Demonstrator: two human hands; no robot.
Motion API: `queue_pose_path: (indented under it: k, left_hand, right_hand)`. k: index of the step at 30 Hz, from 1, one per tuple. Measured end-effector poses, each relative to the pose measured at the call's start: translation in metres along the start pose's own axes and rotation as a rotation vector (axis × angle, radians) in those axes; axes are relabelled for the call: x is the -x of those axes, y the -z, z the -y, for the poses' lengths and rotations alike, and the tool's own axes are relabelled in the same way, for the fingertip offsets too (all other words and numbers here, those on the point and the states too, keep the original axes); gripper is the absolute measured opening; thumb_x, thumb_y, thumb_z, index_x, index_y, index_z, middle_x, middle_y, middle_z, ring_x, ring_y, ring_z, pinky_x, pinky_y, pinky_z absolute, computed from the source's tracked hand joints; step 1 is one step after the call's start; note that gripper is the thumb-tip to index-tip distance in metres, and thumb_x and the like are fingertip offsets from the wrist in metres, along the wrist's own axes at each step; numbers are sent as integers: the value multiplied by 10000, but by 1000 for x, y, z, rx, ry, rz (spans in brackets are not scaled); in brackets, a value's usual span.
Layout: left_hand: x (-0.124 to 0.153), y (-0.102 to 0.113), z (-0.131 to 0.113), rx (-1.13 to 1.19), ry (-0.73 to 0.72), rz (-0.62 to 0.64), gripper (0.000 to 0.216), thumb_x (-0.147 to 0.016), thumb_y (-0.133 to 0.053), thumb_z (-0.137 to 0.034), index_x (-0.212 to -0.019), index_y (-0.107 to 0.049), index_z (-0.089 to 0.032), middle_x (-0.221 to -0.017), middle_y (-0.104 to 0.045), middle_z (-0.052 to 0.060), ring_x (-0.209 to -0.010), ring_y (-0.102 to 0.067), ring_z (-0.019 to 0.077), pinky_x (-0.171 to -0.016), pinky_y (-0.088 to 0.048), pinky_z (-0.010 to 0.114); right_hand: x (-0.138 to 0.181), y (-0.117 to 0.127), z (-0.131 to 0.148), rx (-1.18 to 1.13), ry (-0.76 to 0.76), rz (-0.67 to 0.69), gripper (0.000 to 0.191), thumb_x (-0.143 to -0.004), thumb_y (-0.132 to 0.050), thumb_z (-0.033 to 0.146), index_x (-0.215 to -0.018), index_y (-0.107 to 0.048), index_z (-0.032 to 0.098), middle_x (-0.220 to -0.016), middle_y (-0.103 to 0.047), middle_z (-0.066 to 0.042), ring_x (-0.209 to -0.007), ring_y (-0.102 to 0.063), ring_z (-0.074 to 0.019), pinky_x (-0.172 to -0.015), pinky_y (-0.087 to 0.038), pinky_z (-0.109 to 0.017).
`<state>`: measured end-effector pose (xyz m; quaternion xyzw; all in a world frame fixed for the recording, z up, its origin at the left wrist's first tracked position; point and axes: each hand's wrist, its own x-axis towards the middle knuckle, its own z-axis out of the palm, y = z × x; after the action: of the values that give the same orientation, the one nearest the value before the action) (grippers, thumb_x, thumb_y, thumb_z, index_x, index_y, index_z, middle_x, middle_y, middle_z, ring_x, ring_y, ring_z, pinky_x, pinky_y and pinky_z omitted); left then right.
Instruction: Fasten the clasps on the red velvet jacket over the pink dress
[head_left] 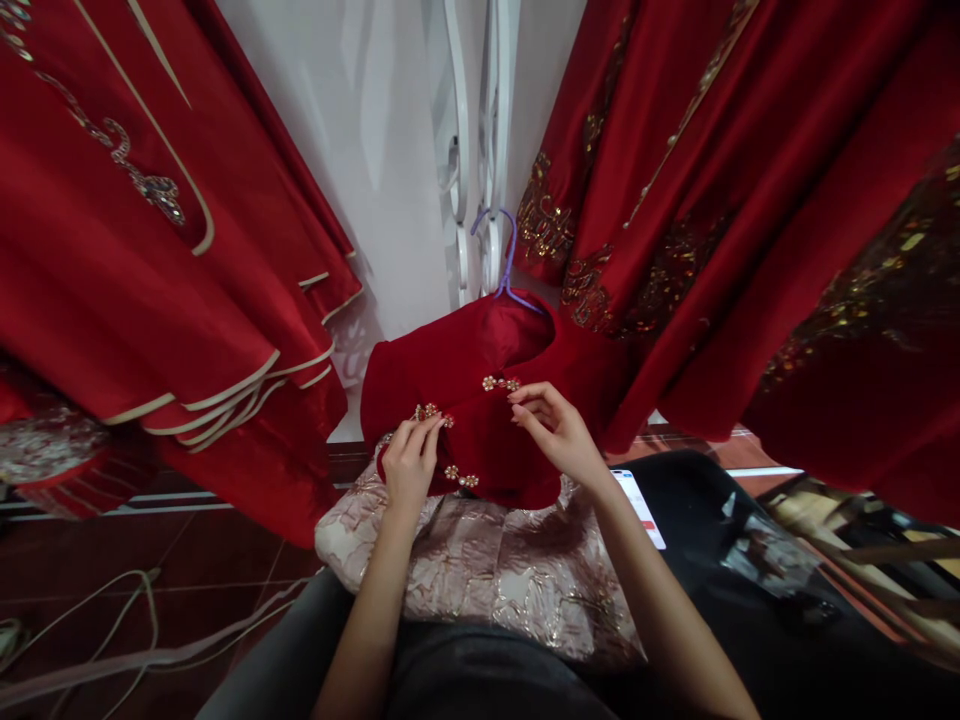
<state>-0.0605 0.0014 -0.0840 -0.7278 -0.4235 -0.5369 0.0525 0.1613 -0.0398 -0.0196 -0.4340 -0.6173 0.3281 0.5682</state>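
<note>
We're on the red garment point(521, 462); left hand point(410, 457) pinching the middle clasp point(427, 411); right hand point(556, 428) at the upper clasp point(491, 383), its grip unclear.

Dim lower corners, soft shadows, stretched edges

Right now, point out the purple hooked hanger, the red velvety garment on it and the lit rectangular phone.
Purple hooked hanger point(510, 258), head view: stem below the hook.
Red velvety garment point(493, 430), head view: mid-front.
Lit rectangular phone point(638, 508), head view: screen.
</note>
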Motion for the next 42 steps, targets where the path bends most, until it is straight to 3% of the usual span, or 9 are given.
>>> queue_pose_path:
  k: [4, 9, 13, 17, 19, 25, 32, 42]
  left_hand:
    - [1, -5, -1, -20, 48, -37, 163, -917, -575, -271, -995, -690, -186, -866, -685, 43, -781, -656, 136, -755, -520, 254]
    - [-4, -6, -4, 66, 168, 41, 152, -936, -533, -288, -948, -635, -176, -894, -675, 50, -820, -650, 144, -769, -522, 268]
    - [9, 1, -11, 158, 345, 125, 210, -893, -587, -380, -813, -563, -187, -732, -612, -8, -624, -589, 109, -576, -489, 215]
    - [29, 18, -12, 80, 139, 528, 180, -848, -629, -399, -817, -617, -223, -834, -604, 14, -805, -587, 173, -689, -518, 290]
    - [32, 25, -8, 48, 64, 625, 127, -853, -626, -363, -904, -650, -249, -915, -599, 29, -903, -573, 201, -768, -523, 337]
    - [23, 31, -2, 7, 27, 714, 113, -888, -590, -345, -903, -658, -255, -946, -568, 25, -938, -570, 199, -762, -520, 319]
    - [28, 24, -6, -108, -51, 698, 153, -906, -571, -340, -1005, -654, -258, -961, -572, 33, -966, -563, 194, -732, -525, 284]
    - [32, 19, -13, -110, -64, 755, 120, -919, -547, -306, -941, -631, -223, -967, -574, 39, -943, -535, 186, -742, -499, 277]
  right_hand:
    - [0, 1, 1, -1, -1, 20, 182, -892, -587, 379, -998, -582, 230, -994, -627, -35, -829, -625, -140, -819, -548, -318]
    - [0, 1, -2, 3, 7, 54, 167, -899, -578, 368, -998, -586, 233, -1017, -631, -42, -844, -627, -143, -805, -557, -319]
    - [1, 3, -3, 26, 5, 84, 184, -900, -572, 374, -1008, -596, 226, -985, -635, -42, -858, -636, -151, -815, -561, -326]
    - [1, 5, -2, 38, 0, 105, 182, -899, -573, 376, -997, -611, 227, -955, -643, -39, -858, -637, -155, -810, -563, -330]
    - [1, 6, -1, 44, -3, 112, 177, -900, -571, 374, -997, -614, 232, -947, -645, -38, -861, -638, -157, -804, -564, -330]
    - [0, 8, 0, 68, -11, 130, 185, -910, -557, 383, -996, -611, 228, -929, -657, -36, -832, -642, -155, -795, -560, -336]
    - [0, 11, 2, 56, -11, 131, 189, -907, -562, 383, -992, -613, 222, -922, -662, -42, -857, -649, -164, -790, -564, -342]
    - [-1, 12, -2, 47, -39, 152, 193, -907, -565, 373, -992, -605, 204, -907, -650, -45, -859, -643, -159, -791, -552, -332]
